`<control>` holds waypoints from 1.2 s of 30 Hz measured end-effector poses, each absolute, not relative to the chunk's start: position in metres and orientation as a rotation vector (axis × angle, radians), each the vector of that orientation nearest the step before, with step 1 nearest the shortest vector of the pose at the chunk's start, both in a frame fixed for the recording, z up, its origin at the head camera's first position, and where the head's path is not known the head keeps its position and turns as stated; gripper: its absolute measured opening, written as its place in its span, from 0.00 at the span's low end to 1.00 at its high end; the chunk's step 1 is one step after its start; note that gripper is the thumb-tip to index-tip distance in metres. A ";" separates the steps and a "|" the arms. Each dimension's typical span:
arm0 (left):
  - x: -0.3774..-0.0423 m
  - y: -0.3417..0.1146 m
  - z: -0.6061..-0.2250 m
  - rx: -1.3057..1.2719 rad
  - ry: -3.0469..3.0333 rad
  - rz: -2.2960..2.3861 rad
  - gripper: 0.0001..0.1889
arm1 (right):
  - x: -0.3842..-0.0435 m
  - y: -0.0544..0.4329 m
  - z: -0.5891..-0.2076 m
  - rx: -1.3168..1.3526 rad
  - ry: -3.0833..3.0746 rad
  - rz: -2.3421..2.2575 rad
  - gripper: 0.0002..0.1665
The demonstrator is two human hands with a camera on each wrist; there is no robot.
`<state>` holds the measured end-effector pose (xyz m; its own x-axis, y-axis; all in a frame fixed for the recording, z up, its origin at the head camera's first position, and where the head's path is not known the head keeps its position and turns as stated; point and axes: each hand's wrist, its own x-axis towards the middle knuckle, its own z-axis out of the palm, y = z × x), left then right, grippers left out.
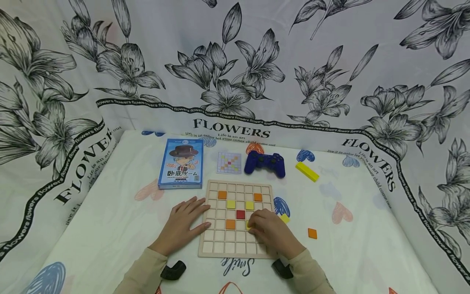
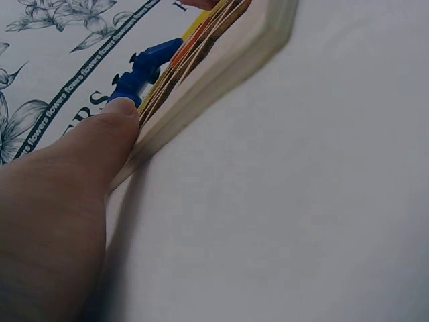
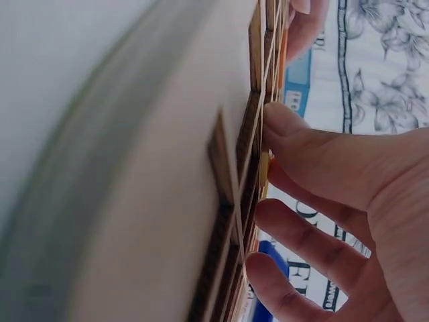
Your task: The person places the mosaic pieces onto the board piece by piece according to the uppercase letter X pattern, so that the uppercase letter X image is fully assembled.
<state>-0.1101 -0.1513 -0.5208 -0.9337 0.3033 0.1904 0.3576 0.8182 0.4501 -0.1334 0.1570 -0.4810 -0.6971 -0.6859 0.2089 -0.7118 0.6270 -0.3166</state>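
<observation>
A wooden grid board (image 1: 217,247) lies flat between the two hands, with orange tiles (image 1: 222,194), yellow tiles (image 1: 231,203) and a red tile (image 1: 240,214) in its squares. Along its left edge rests my left hand (image 1: 185,222), fingers spread, the thumb (image 2: 120,107) touching the rim. Over the board's lower right squares, my right hand (image 1: 273,230) pinches a yellow tile (image 3: 264,168) at a square diagonally below the red one. Its fingers cover most of that tile in the head view.
Right of the board lie a yellow piece (image 1: 284,219), an orange tile (image 1: 312,233) and a yellow bar (image 1: 307,172). Behind it are a blue game controller (image 1: 264,163), a printed pattern card (image 1: 229,162) and a blue game box (image 1: 181,163). A flowered cloth (image 1: 235,81) rises behind.
</observation>
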 end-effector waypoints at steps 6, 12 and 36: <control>-0.111 -0.152 -0.523 -0.524 -2.891 -0.740 0.29 | -0.131 0.172 -0.473 1.054 -2.842 0.435 0.15; -0.110 -0.152 -0.525 -0.527 -2.883 -0.731 0.29 | -0.123 0.218 -0.453 0.752 -2.968 0.373 0.18; -0.111 -0.153 -0.526 -0.525 -2.893 -0.736 0.30 | -0.102 0.290 -0.459 0.482 -3.158 0.409 0.22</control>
<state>-0.1114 -0.1529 -0.5257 -0.9341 0.3027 0.1895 0.3565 0.8227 0.4429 -0.1016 0.2900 -0.4591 -0.9522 -0.3030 -0.0395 -0.2829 0.9231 -0.2605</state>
